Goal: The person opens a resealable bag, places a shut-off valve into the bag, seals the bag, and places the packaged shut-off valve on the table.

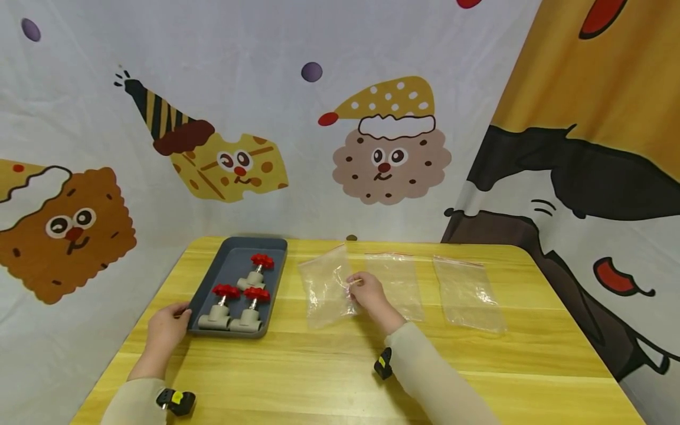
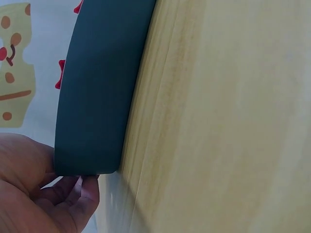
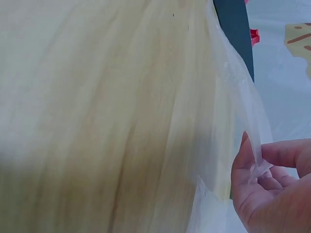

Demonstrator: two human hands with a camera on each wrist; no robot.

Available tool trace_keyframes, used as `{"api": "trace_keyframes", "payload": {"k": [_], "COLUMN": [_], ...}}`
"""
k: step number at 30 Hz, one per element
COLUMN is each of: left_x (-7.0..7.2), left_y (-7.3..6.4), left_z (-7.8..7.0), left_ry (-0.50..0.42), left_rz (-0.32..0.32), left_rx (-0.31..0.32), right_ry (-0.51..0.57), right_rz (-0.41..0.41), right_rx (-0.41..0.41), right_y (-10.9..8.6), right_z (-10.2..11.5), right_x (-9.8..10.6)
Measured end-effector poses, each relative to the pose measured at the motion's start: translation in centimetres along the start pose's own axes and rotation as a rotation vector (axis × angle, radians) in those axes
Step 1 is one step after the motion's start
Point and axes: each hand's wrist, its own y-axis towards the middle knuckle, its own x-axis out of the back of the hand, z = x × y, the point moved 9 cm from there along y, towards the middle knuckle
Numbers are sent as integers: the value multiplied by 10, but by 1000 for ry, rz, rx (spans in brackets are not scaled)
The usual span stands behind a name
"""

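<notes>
My left hand (image 1: 166, 332) grips the near left corner of a grey tray (image 1: 280, 260); the left wrist view shows fingers (image 2: 88, 194) curled at the tray's end wall (image 2: 97, 97). Lying in the tray are three grey pipe valves with red handwheels: one at the back (image 1: 251, 280), one at front left (image 1: 215, 319) and one at front right (image 1: 247, 320). My right hand (image 1: 370, 293) pinches the right side of a clear zip bag (image 1: 326, 289), the leftmost of three. In the right wrist view the bag's film (image 3: 252, 107) bunches between thumb and fingers.
A second clear zip bag (image 1: 404, 277) lies flat just behind the right hand, partly covered by it. Farther right lies a third bag (image 1: 470, 295). All rest on a wooden table (image 1: 297, 378), with a printed cloth (image 1: 313, 147) hanging behind its far edge.
</notes>
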Motion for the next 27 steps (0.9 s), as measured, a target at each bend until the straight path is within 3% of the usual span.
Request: {"api": "trace_keyframes", "payload": {"k": [11, 16, 27], "left_x": [-2, 0, 2], "left_y": [1, 0, -3], "left_z": [2, 2, -2], "left_ry": [-6, -13, -21], "left_rz": [-27, -29, -34], "left_rx": [-1, -1, -3], "right_ry": [21, 2, -25], "right_rz": [-8, -10, -17], "right_rx": [153, 244, 332], "right_y": [-17, -35, -49], "right_z": [17, 39, 48], "right_x": [18, 31, 55]}}
